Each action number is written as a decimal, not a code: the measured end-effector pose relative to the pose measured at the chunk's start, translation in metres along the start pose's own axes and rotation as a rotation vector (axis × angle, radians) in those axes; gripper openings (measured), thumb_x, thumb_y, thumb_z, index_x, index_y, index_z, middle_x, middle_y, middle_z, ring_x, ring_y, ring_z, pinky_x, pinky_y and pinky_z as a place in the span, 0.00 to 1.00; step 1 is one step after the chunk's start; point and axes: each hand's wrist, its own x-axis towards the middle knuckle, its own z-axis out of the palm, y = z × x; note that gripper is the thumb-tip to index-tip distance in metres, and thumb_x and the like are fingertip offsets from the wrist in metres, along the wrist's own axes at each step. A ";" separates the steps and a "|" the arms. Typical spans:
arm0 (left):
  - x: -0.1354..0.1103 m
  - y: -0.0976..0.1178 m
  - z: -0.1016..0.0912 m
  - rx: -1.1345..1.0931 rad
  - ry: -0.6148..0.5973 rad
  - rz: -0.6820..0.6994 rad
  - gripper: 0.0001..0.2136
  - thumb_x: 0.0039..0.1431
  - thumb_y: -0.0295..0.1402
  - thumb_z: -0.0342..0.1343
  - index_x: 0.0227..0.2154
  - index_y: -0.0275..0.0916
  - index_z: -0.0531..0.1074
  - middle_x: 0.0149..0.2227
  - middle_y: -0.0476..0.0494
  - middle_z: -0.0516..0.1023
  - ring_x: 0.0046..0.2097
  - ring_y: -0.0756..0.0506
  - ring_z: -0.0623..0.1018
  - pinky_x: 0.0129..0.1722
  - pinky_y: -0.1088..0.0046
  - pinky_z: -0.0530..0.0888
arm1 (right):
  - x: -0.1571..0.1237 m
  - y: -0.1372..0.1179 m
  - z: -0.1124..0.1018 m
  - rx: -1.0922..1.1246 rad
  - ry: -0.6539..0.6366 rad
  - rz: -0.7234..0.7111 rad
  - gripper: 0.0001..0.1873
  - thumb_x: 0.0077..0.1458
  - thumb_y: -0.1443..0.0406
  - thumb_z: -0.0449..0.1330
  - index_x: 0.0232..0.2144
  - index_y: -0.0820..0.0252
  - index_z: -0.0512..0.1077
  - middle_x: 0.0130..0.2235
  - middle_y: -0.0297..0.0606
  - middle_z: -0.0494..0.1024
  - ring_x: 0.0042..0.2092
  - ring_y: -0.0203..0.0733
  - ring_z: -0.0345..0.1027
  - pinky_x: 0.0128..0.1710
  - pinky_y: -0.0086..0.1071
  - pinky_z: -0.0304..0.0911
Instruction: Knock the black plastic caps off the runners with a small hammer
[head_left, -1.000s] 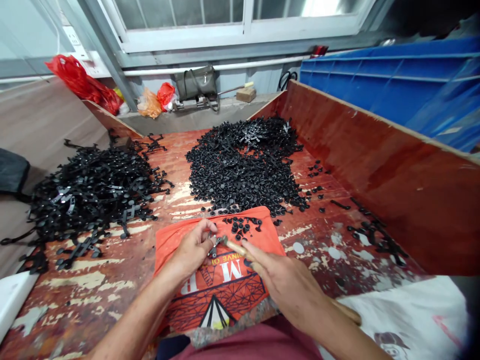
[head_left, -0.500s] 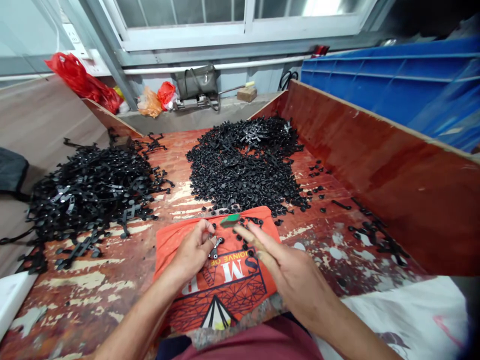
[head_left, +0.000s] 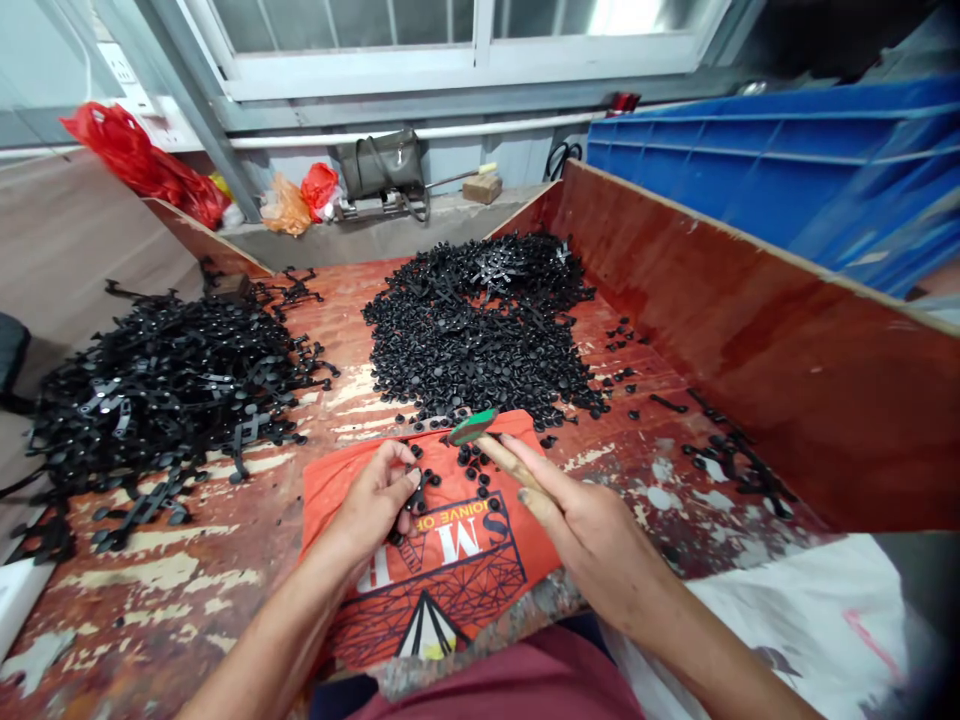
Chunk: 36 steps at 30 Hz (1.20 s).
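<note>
My right hand is closed round the wooden handle of a small hammer. The hammer's green head is raised over the far edge of an orange printed cloth. Over the cloth, my left hand pinches a small black linkage part between thumb and fingers; part of it is hidden by the hand. Several loose round black caps lie on the cloth between the hands, under and beside the hammer head.
Beyond the cloth rises a large heap of black caps and strips. Tangled black linkages form another heap at left. A reddish board walls the right side, with a blue crate behind it. Loose black pieces lie near that board.
The hammer head has come up and tilted, with its handle now showing more clearly. My left hand has shifted slightly, and the linkage part in it has turned.
</note>
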 end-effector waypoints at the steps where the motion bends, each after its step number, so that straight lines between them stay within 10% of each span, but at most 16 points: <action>1: -0.001 0.000 0.000 -0.028 -0.009 -0.005 0.14 0.55 0.41 0.58 0.37 0.44 0.58 0.17 0.63 0.66 0.14 0.54 0.67 0.16 0.81 0.65 | -0.001 0.002 0.001 0.005 -0.006 0.011 0.26 0.70 0.63 0.44 0.67 0.39 0.56 0.57 0.32 0.76 0.45 0.44 0.78 0.50 0.40 0.71; 13: 0.004 0.000 0.007 0.091 0.048 0.023 0.17 0.52 0.42 0.61 0.35 0.44 0.58 0.18 0.64 0.65 0.12 0.55 0.65 0.11 0.82 0.64 | -0.008 0.012 0.010 0.065 -0.057 -0.026 0.27 0.70 0.64 0.44 0.66 0.27 0.53 0.64 0.21 0.66 0.56 0.43 0.72 0.54 0.41 0.68; 36: 0.003 0.000 0.011 0.044 0.085 0.050 0.18 0.51 0.44 0.62 0.35 0.44 0.59 0.15 0.65 0.63 0.11 0.55 0.63 0.10 0.84 0.58 | -0.010 0.018 0.014 -0.045 -0.076 -0.083 0.27 0.70 0.66 0.45 0.67 0.35 0.54 0.61 0.28 0.71 0.54 0.46 0.74 0.52 0.44 0.71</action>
